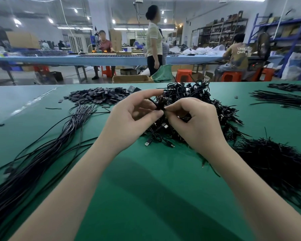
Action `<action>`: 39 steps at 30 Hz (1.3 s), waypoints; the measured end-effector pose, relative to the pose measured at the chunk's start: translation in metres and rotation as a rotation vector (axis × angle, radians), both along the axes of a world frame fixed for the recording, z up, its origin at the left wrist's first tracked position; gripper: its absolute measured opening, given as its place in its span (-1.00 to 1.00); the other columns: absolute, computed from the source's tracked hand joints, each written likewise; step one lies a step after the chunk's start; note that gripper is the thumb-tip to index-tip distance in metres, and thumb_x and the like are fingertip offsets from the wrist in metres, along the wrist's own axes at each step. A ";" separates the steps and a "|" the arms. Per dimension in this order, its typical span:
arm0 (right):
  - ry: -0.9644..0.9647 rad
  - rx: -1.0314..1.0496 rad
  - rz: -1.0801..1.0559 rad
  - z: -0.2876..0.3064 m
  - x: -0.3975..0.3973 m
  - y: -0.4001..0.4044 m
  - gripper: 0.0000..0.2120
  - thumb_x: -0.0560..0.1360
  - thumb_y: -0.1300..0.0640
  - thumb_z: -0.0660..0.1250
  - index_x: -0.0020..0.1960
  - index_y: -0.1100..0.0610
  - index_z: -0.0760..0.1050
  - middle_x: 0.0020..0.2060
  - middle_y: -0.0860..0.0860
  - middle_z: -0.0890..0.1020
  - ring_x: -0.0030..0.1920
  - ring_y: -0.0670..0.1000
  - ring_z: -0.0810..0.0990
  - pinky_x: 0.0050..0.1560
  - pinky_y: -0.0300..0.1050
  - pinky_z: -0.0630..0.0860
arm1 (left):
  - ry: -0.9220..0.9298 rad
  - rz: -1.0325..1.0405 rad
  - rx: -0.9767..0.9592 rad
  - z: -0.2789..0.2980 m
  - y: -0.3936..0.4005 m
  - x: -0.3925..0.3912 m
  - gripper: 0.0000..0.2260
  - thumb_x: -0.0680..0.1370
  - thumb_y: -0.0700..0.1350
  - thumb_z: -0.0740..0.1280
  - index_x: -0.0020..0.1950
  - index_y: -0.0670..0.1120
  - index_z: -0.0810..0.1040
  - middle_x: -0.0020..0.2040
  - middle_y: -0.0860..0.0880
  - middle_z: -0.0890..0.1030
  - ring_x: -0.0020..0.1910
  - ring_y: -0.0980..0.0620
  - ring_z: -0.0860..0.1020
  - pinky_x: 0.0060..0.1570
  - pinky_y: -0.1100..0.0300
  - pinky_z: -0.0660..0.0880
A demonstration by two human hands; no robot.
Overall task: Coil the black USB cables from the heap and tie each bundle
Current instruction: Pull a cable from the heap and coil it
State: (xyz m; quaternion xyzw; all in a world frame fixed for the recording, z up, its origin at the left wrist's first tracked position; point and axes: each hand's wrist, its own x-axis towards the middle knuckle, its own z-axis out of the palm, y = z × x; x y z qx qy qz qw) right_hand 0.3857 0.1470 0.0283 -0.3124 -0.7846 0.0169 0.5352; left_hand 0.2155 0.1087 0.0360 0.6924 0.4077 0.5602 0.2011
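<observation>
While both hands meet just above the middle of the frame, a small coiled bundle [159, 105] of black cable sits pinched between them. The left hand [134, 113] curls its thumb and fingers against the bundle's left side, index finger stretched over the top; the right hand [189, 117] nips the bundle's right side with bent fingertips, knuckles toward the camera. Whether a tie is already around the bundle cannot be told.

Directly behind and below the hands lies a heap of coiled cables [198, 101], dark and tangled, with silver USB plugs [148, 143] poking out at its lower edge. All of it rests on a green counter [146, 180] that fills the lower two thirds of the frame.

At lower left, a long sheaf of straight, uncoiled cables [42, 153] runs diagonally toward the corner. Above it, upper left of centre, sits a pile of small dark flat pieces [99, 95]. At lower right spreads a mass of thin black ties [276, 162]. Further loose cables [281, 100] lie at the right edge.

Beyond the counter, several people work at a long blue table [94, 59], with orange stools [183, 74] and shelving [222, 32] behind.
</observation>
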 end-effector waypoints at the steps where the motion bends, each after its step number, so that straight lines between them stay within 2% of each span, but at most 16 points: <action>1: -0.015 0.009 -0.005 0.000 -0.001 -0.001 -0.95 0.42 0.30 0.44 -0.13 0.20 0.65 -0.26 -0.04 0.62 -0.23 -0.23 0.51 -0.13 -0.44 0.41 | -0.005 0.019 0.012 -0.002 0.000 0.001 -0.64 0.50 -0.19 0.43 0.18 0.21 0.53 -0.17 0.14 0.61 -0.17 0.16 0.60 -0.10 0.32 0.53; 7: -0.156 0.020 -0.011 0.005 -0.004 -0.008 -0.93 0.44 0.29 0.42 -0.10 0.22 0.67 -0.24 0.07 0.68 -0.19 0.08 0.62 -0.15 -0.04 0.54 | 0.141 0.180 0.126 -0.007 0.000 0.005 -0.72 0.54 -0.11 0.33 0.14 0.21 0.40 -0.20 -0.03 0.56 -0.37 -0.07 0.54 -0.30 0.06 0.52; 10: -0.185 0.015 -0.009 0.007 -0.002 -0.008 -0.92 0.46 0.28 0.41 -0.08 0.21 0.67 -0.23 0.08 0.68 -0.17 0.10 0.62 -0.13 0.00 0.55 | 0.171 0.195 0.135 -0.006 -0.001 0.006 -0.73 0.55 -0.12 0.34 0.14 0.18 0.40 -0.21 -0.03 0.54 -0.42 0.02 0.50 -0.39 0.18 0.50; 13: -0.245 0.098 -0.039 0.007 -0.002 -0.008 -0.92 0.48 0.29 0.38 -0.09 0.27 0.65 -0.23 0.14 0.67 -0.16 0.20 0.61 -0.14 0.09 0.56 | 0.150 0.172 0.062 -0.004 -0.003 0.006 -0.78 0.57 -0.16 0.33 0.12 0.11 0.40 -0.30 -0.15 0.51 -0.49 0.06 0.38 -0.45 0.31 0.38; 15: -0.261 0.247 -0.078 0.005 -0.003 -0.008 -0.93 0.47 0.31 0.38 -0.12 0.30 0.63 -0.26 0.17 0.65 -0.20 0.23 0.60 -0.19 0.11 0.56 | -0.040 0.081 -0.113 0.001 -0.004 0.009 -0.86 0.58 -0.19 0.31 0.04 0.05 0.46 -0.34 -0.24 0.48 -0.46 0.01 0.37 -0.43 0.27 0.34; 18: -0.239 0.471 -0.106 0.001 -0.002 -0.004 -0.88 0.51 0.32 0.33 -0.16 0.33 0.62 -0.25 0.17 0.64 -0.24 0.22 0.60 -0.20 0.10 0.56 | -0.604 -0.198 -0.607 0.012 -0.008 0.011 -0.88 0.49 -0.21 0.34 -0.03 -0.03 0.59 -0.37 -0.03 0.57 -0.51 0.13 0.50 -0.53 0.32 0.44; 20: -0.188 0.566 -0.129 -0.002 0.000 -0.002 -0.88 0.51 0.33 0.34 -0.15 0.33 0.63 -0.23 0.16 0.65 -0.24 0.20 0.61 -0.17 0.07 0.56 | -0.809 -0.400 -0.793 0.018 -0.010 0.007 -0.80 0.41 -0.18 0.31 0.00 -0.11 0.61 -0.34 0.00 0.62 -0.50 0.18 0.56 -0.56 0.34 0.48; 21: -0.141 0.566 -0.134 -0.002 0.001 0.000 -0.91 0.49 0.33 0.36 -0.14 0.33 0.63 -0.22 0.16 0.66 -0.23 0.19 0.61 -0.15 0.04 0.55 | -0.781 -0.441 -0.810 0.018 -0.010 0.004 -0.81 0.43 -0.18 0.29 0.00 -0.14 0.60 -0.28 -0.02 0.67 -0.45 0.17 0.60 -0.51 0.33 0.52; 23: -0.052 0.507 -0.121 -0.001 0.004 0.003 -0.95 0.46 0.34 0.39 -0.14 0.31 0.63 -0.22 0.15 0.65 -0.22 0.17 0.61 -0.09 -0.04 0.52 | -0.567 -0.358 -0.722 0.017 -0.009 0.003 -0.85 0.55 -0.25 0.25 0.03 -0.12 0.58 -0.15 -0.03 0.71 -0.34 0.14 0.64 -0.37 0.31 0.57; 25: -0.013 0.454 -0.117 0.001 0.006 0.004 -0.97 0.44 0.34 0.41 -0.15 0.30 0.62 -0.22 0.14 0.65 -0.20 0.17 0.61 -0.06 -0.13 0.49 | -0.264 -0.189 -0.519 0.014 -0.009 0.004 -0.83 0.58 -0.26 0.29 0.06 -0.04 0.62 -0.13 0.08 0.70 -0.28 0.21 0.61 -0.28 0.37 0.54; 27: -0.006 0.437 -0.107 0.001 0.004 0.004 -0.98 0.43 0.34 0.42 -0.15 0.30 0.63 -0.22 0.13 0.66 -0.19 0.16 0.62 -0.04 -0.15 0.48 | -0.042 -0.039 -0.266 0.011 -0.009 0.005 -0.89 0.51 -0.13 0.39 0.00 0.01 0.66 -0.15 0.11 0.66 -0.24 0.25 0.57 -0.21 0.40 0.50; 30: 0.013 0.455 -0.109 0.001 0.000 0.002 -0.97 0.44 0.34 0.41 -0.16 0.30 0.63 -0.23 0.13 0.66 -0.19 0.16 0.62 -0.06 -0.13 0.50 | 0.035 0.073 -0.061 0.010 -0.010 0.008 -0.93 0.48 -0.05 0.42 -0.06 0.02 0.66 -0.13 0.04 0.68 -0.17 0.22 0.61 -0.15 0.36 0.52; 33: 0.006 0.511 -0.102 0.001 0.002 0.002 -0.94 0.47 0.33 0.40 -0.15 0.32 0.63 -0.23 0.16 0.65 -0.21 0.17 0.61 -0.11 -0.05 0.52 | -0.259 -0.013 -0.230 0.013 -0.015 0.020 -0.87 0.54 -0.11 0.37 0.08 -0.02 0.53 -0.31 0.04 0.67 -0.37 0.13 0.60 -0.35 0.30 0.53; 35: -0.040 0.570 -0.093 -0.003 0.001 0.000 -0.92 0.49 0.33 0.38 -0.13 0.34 0.63 -0.22 0.16 0.65 -0.22 0.18 0.60 -0.11 -0.01 0.52 | -0.607 -0.154 -0.484 0.017 -0.018 0.024 -0.77 0.53 -0.16 0.36 0.15 -0.06 0.44 -0.38 0.01 0.61 -0.50 0.11 0.54 -0.53 0.32 0.47; 37: -0.055 0.635 -0.124 -0.006 -0.001 -0.001 -0.91 0.49 0.33 0.37 -0.14 0.33 0.63 -0.21 0.15 0.65 -0.22 0.18 0.60 -0.11 0.03 0.54 | -0.937 -0.370 -0.661 0.021 -0.021 0.021 -0.75 0.43 -0.15 0.36 0.09 -0.07 0.50 -0.38 -0.05 0.59 -0.54 0.15 0.53 -0.61 0.35 0.43; 39: -0.023 0.623 -0.135 -0.007 -0.002 0.000 -0.94 0.48 0.33 0.39 -0.13 0.32 0.64 -0.21 0.15 0.66 -0.21 0.17 0.61 -0.10 0.02 0.54 | -0.950 -0.462 -0.668 0.023 -0.022 0.019 -0.81 0.40 -0.13 0.32 0.00 -0.08 0.58 -0.35 -0.07 0.62 -0.48 0.13 0.59 -0.56 0.34 0.48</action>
